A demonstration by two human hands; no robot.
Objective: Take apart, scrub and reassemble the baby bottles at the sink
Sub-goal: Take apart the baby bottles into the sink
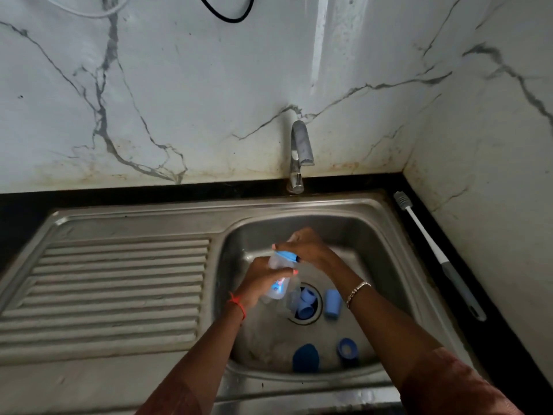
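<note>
Head view: left hand grasps a baby bottle, right hand grips its blue collar; disassembly apparently unfinished, loose blue cap in sink, scrubbing and reassembly outstanding.

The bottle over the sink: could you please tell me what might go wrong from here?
The bottle, gripped by the left hand while the right hand holds its blue ring, could slip and fall into the sink. The blue parts lying over the drain might block it or drop in.
</note>
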